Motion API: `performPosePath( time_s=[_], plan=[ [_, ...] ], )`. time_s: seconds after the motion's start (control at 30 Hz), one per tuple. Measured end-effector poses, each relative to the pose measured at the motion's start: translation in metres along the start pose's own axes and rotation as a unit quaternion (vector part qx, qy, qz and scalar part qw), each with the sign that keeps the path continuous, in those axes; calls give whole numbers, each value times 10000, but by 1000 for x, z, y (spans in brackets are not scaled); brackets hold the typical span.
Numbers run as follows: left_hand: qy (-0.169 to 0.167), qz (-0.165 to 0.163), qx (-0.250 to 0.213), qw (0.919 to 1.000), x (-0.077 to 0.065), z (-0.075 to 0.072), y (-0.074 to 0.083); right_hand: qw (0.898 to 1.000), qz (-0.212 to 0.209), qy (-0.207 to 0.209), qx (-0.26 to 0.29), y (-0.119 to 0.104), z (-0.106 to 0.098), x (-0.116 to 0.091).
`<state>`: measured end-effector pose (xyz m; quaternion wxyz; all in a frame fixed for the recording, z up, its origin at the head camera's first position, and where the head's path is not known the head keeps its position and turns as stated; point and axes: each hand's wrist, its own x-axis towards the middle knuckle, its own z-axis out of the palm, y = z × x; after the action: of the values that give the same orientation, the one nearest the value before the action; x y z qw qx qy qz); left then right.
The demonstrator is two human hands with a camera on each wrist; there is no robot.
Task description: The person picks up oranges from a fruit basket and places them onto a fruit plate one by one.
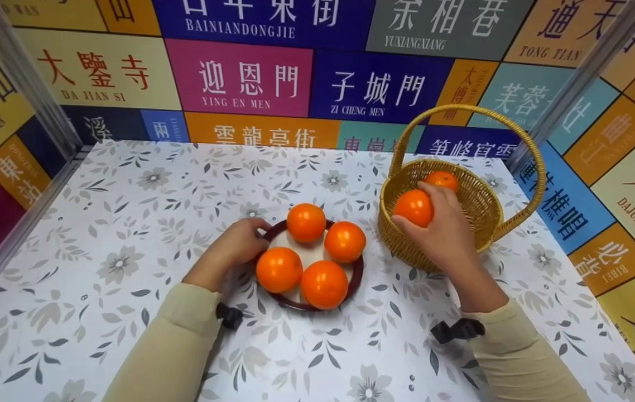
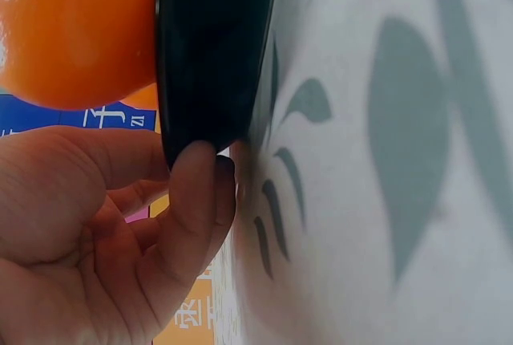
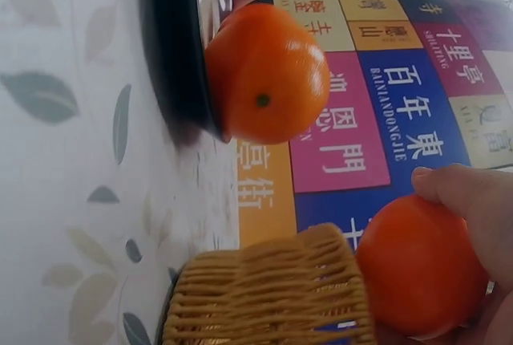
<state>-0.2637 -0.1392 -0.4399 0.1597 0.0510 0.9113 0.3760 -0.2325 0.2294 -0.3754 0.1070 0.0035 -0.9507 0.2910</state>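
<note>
My right hand (image 1: 445,226) grips an orange (image 1: 413,207) at the mouth of a wicker basket (image 1: 407,248); in the right wrist view the held orange (image 3: 421,265) shows beside the basket's woven rim (image 3: 272,289). Deeper inside, a second orange (image 1: 442,180) lies partly behind my fingers. My left hand (image 1: 242,243) pinches the rim of a dark red plate (image 1: 357,273), thumb and fingertips meeting at its edge in the left wrist view. On that plate sit several oranges (image 1: 324,285) in a ring around its pale middle.
The basket's tall arched handle (image 1: 540,162) rises above its right side. A floral cloth (image 1: 122,262) covers the table. Panels with printed signs (image 1: 245,72) stand along the back and both sides, with metal posts (image 1: 44,95) at the corners.
</note>
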Motion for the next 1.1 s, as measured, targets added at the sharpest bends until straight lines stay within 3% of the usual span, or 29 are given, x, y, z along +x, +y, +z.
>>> performPosePath(
  time_s=[0.2, 0.4, 0.63, 0.97, 1.1],
  plan=[
    [-20, -19, 18, 10000, 0, -1, 0, 9995, -237, -58, 199, -11, 3, -9],
    [-17, -85, -104, 9999, -1, -1, 0, 9979, -291, -488, 297, -18, 8, -17],
    [-17, -11, -63, 10000, -1, -1, 1, 9929, -541, -1040, 209, -22, 14, -25],
    [6, 3, -154, 9999, 0, -1, 0, 9837, -1030, -1469, -83, -26, 17, -35],
    [-8, -13, -223, 9997, -1, -1, 0, 9797, -1042, -1706, -171, -28, 19, -38]
  ],
)
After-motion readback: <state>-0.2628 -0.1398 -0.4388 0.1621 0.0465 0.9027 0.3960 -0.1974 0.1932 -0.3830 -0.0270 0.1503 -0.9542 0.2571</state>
